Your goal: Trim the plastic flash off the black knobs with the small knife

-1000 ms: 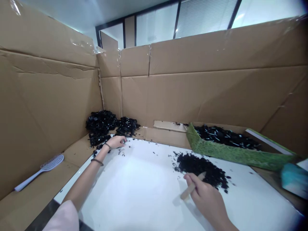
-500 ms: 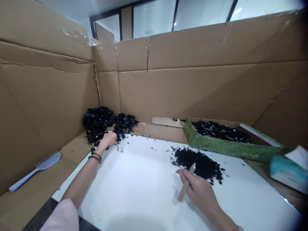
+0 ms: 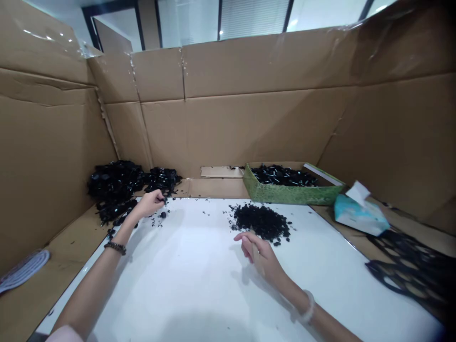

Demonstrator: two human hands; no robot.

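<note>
Head: white tabletop (image 3: pixel 185 285) inside cardboard walls (image 3: pixel 228 133)

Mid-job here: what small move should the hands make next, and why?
Probably lower the right hand to the black pile and spread a few pieces: it hovers just beside that pile, while the left hand is working among the scattered bits.

walls: taped cardboard sheets (image 3: pixel 228 133) | behind: glass partition (image 3: pixel 188 23), slatted blinds (image 3: pixel 253 19) | frames: dark metal (image 3: pixel 107 7)
</note>
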